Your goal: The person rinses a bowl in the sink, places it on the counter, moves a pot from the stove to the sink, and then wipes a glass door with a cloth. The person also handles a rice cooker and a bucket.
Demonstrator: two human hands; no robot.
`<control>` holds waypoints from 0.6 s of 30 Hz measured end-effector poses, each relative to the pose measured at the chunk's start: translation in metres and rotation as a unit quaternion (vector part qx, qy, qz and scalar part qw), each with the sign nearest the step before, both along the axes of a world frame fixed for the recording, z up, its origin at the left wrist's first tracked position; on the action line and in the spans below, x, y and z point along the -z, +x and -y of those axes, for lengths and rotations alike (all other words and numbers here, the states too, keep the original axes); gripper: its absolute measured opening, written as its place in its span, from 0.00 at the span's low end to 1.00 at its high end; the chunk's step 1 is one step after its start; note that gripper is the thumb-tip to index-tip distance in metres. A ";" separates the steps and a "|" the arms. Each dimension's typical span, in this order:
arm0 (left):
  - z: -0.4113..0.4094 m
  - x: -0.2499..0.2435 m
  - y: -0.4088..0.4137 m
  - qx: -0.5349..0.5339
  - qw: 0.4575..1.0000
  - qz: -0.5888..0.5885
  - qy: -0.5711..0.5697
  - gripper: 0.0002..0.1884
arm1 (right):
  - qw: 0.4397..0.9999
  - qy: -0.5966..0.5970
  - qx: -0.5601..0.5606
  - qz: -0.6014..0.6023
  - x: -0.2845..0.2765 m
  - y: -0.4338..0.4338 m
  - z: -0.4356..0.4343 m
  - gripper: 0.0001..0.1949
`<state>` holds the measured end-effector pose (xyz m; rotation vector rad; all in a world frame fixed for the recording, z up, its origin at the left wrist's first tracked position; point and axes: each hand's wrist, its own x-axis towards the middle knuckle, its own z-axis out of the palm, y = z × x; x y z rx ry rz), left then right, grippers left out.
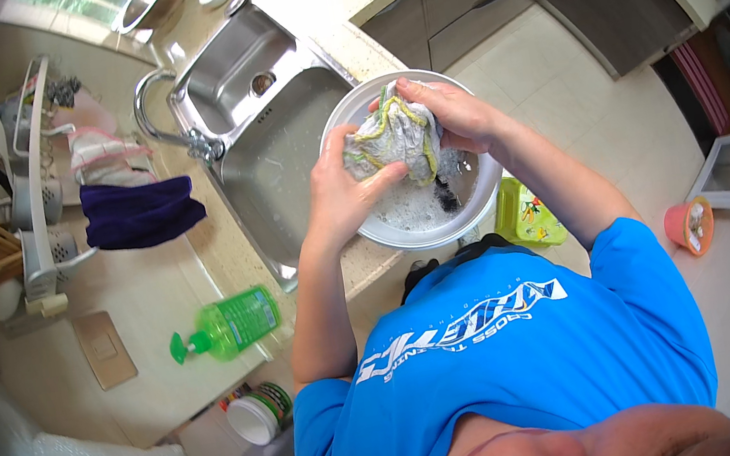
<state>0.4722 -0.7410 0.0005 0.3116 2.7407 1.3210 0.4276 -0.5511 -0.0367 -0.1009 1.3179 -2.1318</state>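
A wet white cloth with yellow and green edging [401,135] is bunched between both hands above a round white basin [403,242]. My left hand [346,177] grips its left side, thumb across the lower front. On the upper right side, my right hand [450,108] presses it with the thumb on top. Sudsy water [409,210] fills the lower part of the basin, and a dark piece [446,194], too unclear to name, lies in it below the cloth. The cloth hides some fingertips and part of the water.
Left of the basin is a stainless-steel double sink [285,161] with a chrome faucet [150,104]. A green pump bottle [229,325] lies further down the counter. Cloths, including a dark purple one [141,211], hang from a rack. A green patterned container [528,214] is right of the basin.
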 end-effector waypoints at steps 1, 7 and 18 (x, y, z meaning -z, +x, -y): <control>0.005 -0.006 -0.001 0.000 0.999 0.043 0.010 0.28 | 0.999 -0.045 0.016 0.005 -0.003 0.003 0.002 0.23; 0.011 0.000 -0.005 0.019 0.935 0.001 0.355 0.16 | 0.985 -0.027 0.166 -0.026 -0.025 0.035 0.008 0.22; -0.047 -0.005 0.073 0.289 0.883 0.019 0.368 0.15 | 0.821 0.205 0.518 -0.122 -0.057 0.235 -0.032 0.20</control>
